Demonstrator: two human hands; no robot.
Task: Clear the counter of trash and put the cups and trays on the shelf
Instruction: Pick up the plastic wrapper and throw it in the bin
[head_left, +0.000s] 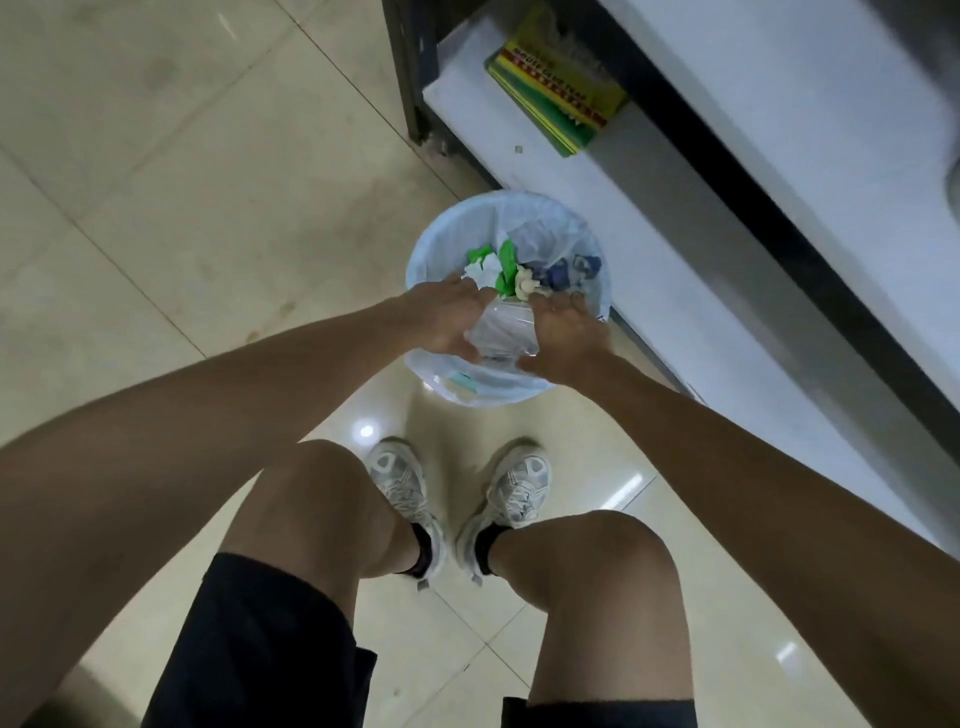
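Over the lined bin (436, 244), left hand (441, 317) and right hand (566, 332) clasp clear plastic trash (504, 327) — counter edge (727, 291) close right, open floor (156, 208) left

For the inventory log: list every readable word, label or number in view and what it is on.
Green and yellow packet on the low white shelf: a red band of print, too blurred to read.
Trash bin, scraps and shoes: no text visible.

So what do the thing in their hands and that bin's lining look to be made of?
The item between the hands looks like thin clear plastic: see-through, glossy, crumpled. The bin liner seems to be thin pale-blue plastic film, wrinkled and folded over the rim.
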